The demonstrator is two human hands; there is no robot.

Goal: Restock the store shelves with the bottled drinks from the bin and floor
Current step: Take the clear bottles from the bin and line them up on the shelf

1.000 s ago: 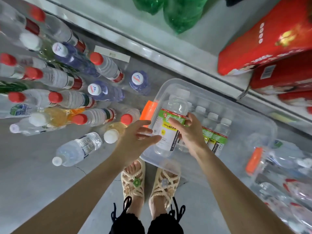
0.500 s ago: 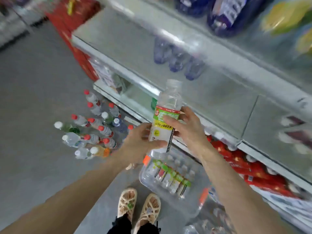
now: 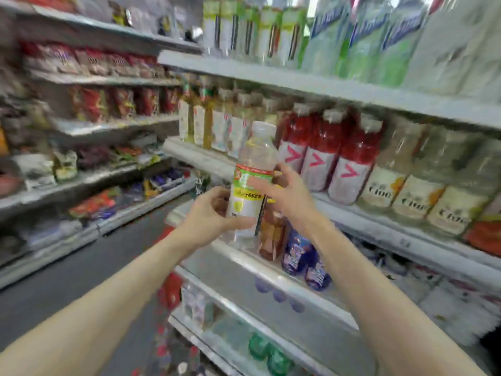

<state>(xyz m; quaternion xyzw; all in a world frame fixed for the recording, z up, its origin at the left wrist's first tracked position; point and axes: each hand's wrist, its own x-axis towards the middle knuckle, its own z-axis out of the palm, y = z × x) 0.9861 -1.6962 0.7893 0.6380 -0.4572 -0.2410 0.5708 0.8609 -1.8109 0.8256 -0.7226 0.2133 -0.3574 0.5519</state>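
A clear bottle with a white cap and a green, red and yellow label (image 3: 253, 175) stands upright in the air in front of the drink shelves. My left hand (image 3: 211, 215) grips its lower body from the left. My right hand (image 3: 284, 191) holds the label band from the right, fingers wrapped round it. Behind the bottle runs a shelf of red drinks (image 3: 320, 156) and pale juice bottles (image 3: 412, 183). The bin and the floor bottles are out of view.
The top shelf (image 3: 298, 80) carries bottles with the same green label and large pale bottles. Lower shelves hold orange and purple drinks (image 3: 295, 251) and green bottles (image 3: 268, 354). Snack racks (image 3: 95, 104) line the aisle to the left, with grey floor (image 3: 54, 280) between.
The bottle went from just above the bin up to chest height in front of the shelves. My left hand closed onto its lower body. The view swung from the floor to the shelves.
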